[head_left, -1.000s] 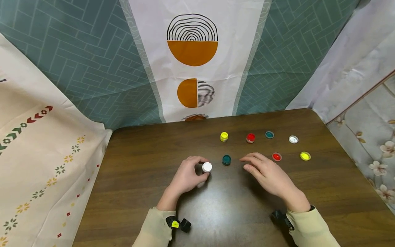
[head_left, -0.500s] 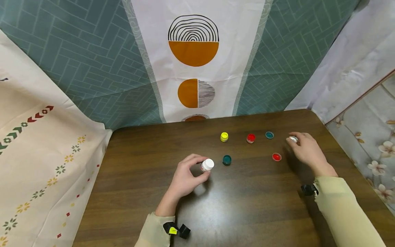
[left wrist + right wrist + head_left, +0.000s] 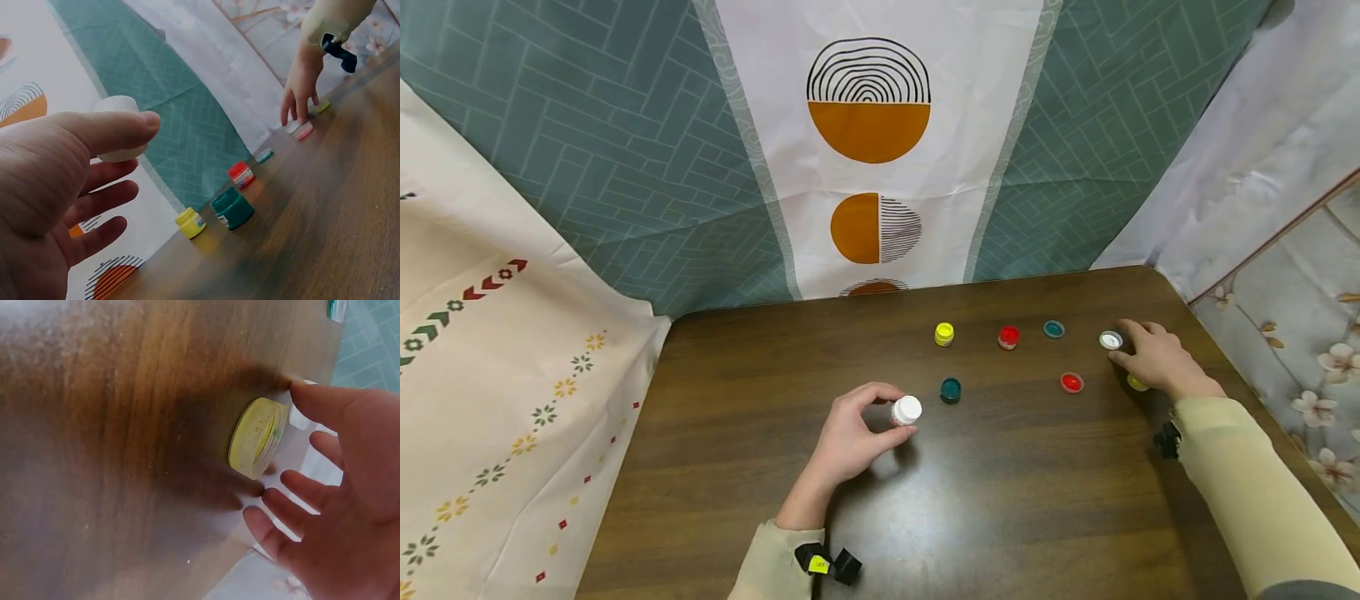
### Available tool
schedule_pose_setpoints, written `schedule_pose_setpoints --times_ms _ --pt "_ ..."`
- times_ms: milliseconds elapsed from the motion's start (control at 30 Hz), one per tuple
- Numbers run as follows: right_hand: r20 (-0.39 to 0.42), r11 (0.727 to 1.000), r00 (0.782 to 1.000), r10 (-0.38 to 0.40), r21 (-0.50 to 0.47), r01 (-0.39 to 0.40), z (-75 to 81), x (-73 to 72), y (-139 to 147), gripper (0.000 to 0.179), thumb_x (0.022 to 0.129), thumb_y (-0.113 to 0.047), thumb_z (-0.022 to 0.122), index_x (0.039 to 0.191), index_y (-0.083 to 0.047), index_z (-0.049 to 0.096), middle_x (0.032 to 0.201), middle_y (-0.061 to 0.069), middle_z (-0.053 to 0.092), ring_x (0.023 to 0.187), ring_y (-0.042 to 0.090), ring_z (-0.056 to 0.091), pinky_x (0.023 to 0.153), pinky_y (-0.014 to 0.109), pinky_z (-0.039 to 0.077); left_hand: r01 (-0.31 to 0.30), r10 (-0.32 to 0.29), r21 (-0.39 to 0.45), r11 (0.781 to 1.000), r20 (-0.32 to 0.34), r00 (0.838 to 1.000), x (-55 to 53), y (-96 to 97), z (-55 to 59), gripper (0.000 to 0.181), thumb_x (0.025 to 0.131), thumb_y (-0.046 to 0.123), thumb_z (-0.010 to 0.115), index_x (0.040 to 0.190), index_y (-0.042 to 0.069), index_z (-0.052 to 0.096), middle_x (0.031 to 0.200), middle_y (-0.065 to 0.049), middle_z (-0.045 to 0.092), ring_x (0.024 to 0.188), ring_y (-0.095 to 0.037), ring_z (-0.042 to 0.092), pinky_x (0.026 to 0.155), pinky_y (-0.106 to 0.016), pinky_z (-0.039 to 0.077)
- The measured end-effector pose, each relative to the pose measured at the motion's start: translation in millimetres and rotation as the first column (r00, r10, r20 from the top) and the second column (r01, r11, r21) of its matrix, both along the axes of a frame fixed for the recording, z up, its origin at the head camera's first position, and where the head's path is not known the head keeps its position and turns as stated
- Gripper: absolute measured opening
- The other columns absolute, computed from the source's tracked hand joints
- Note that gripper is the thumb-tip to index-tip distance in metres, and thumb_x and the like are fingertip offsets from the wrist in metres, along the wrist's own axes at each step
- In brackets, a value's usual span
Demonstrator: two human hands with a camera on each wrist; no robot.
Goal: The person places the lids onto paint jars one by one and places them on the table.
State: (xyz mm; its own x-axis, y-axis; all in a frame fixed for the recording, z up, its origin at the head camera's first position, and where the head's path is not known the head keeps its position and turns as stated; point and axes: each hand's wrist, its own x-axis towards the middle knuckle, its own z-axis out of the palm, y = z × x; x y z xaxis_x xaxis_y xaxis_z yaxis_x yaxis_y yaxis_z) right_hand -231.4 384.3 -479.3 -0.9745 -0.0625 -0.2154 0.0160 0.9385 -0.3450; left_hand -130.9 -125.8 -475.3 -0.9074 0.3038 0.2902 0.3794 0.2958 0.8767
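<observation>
My left hand [image 3: 850, 429] pinches a small white paint jar [image 3: 906, 410] between thumb and index finger, above the table. In the left wrist view the thumb covers part of the jar [image 3: 117, 104], and the other fingers stand apart from it. My right hand [image 3: 1161, 360] is at the far right, thumb and fingers loosely spread beside a white lid [image 3: 1110, 340] lying on the table. Whether the fingertips touch this lid is unclear. A yellow lid [image 3: 256, 437] lies just under the right hand, which partly hides it in the head view.
A yellow jar [image 3: 943, 334], a red jar [image 3: 1008, 337] and a dark green jar [image 3: 951, 390] stand uncapped on the brown table [image 3: 737, 392]. A teal lid [image 3: 1054, 329] and a red lid [image 3: 1072, 382] lie left of the right hand. Hanging cloth [image 3: 880, 167] borders the back.
My right hand has gone from the table's middle to the white lid at the right, then shifted slightly rightward. My left hand has raised and tilted the white jar.
</observation>
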Motion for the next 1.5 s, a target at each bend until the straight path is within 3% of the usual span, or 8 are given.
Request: schedule_pose_setpoints --times_ms 467,600,700,800,900,1100,1333,1500 --pt "-0.107 0.996 0.99 0.089 0.03 -0.086 -3.5 -2.7 -5 0.05 0.107 -0.022 0.065 0.146 0.006 0.053 0.134 0.044 0.05 0.123 0.066 0.047 0.099 0.079 0.04 -0.009 0.006 0.061 0.998 0.04 0.999 1.8 1.4 -0.3 0.042 0.075 0.012 0.1 0.112 0.018 0.08 0.104 0.009 0.076 0.094 -0.021 0.071 0.086 -0.061 0.056" --pt "-0.171 1.0 0.985 0.017 -0.003 -0.017 -2.0 -0.1 -8 0.049 0.105 -0.026 0.064 0.135 0.012 0.052 0.124 0.039 0.057 0.112 0.058 0.057 0.092 0.073 0.047 -0.019 0.016 0.061 0.998 0.037 0.999 2.2 3.3 0.4 0.043 0.076 0.014 0.099 0.115 0.018 0.081 0.106 0.008 0.076 0.092 -0.017 0.071 0.085 -0.061 0.057" --pt "-0.275 0.99 0.954 -0.115 -0.107 0.088 6.5 9.2 -26 0.049 0.104 -0.03 0.059 0.133 0.009 0.05 0.118 0.032 0.061 0.102 0.048 0.062 0.084 0.063 0.05 -0.024 0.022 0.057 0.998 0.037 0.999 2.9 4.2 0.5 0.042 0.078 0.015 0.099 0.116 0.017 0.081 0.106 0.008 0.076 0.091 -0.014 0.071 0.084 -0.061 0.057" --pt "-0.405 0.95 0.883 -0.236 -0.287 0.122 20.2 27.3 -61 0.047 0.106 -0.03 0.055 0.141 0.001 0.054 0.113 0.021 0.065 0.096 0.032 0.064 0.08 0.045 0.05 -0.026 0.024 0.053 0.998 0.043 0.999 4.2 4.1 1.0 0.041 0.079 0.016 0.098 0.117 0.017 0.081 0.106 0.008 0.076 0.091 -0.014 0.07 0.084 -0.06 0.057" --pt "-0.487 0.887 0.833 -0.264 -0.462 0.011 36.2 51.2 -105 0.037 0.108 -0.022 0.059 0.143 -0.009 0.064 0.107 0.009 0.069 0.086 0.016 0.065 0.071 0.027 0.049 -0.023 0.021 0.048 0.999 0.05 0.999 5.3 3.7 1.9 0.042 0.08 0.017 0.097 0.119 0.018 0.081 0.105 0.008 0.076 0.089 -0.016 0.07 0.083 -0.059 0.057" --pt "-0.51 0.703 0.842 -0.174 -0.663 -0.256 57.6 92.0 -186 0.033 0.093 0.003 0.081 0.123 -0.006 0.071 0.113 -0.002 0.073 0.089 0.011 0.064 0.074 0.019 0.049 0.004 -0.007 0.06 0.998 0.039 0.999 4.9 5.4 4.8 0.043 0.082 0.014 0.095 0.122 0.016 0.08 0.106 0.006 0.076 0.089 -0.016 0.069 0.083 -0.053 0.059" --pt "-0.566 0.7 0.821 0.079 -0.555 -0.45 61.1 119.8 -239 0.054 0.095 -0.003 0.081 0.145 -0.015 0.065 0.134 0.0 0.069 0.12 0.014 0.06 0.091 0.031 0.052 0.051 -0.051 0.094 0.994 0.001 0.999 5.2 10.0 7.2 0.047 0.082 0.009 0.094 0.126 0.007 0.079 0.113 0.005 0.077 0.09 -0.015 0.07 0.083 -0.049 0.059" --pt "-0.53 0.68 0.826 0.192 -0.536 -0.501 57.1 123.9 -255 0.047 0.094 -0.012 0.083 0.137 -0.024 0.07 0.136 -0.009 0.061 0.124 0.015 0.058 0.094 0.044 0.054 0.028 -0.027 0.105 0.994 -0.009 1.0 8.7 10.4 8.0 0.046 0.077 0.01 0.097 0.12 0.012 0.081 0.098 0.007 0.078 0.086 -0.014 0.072 0.082 -0.053 0.058"
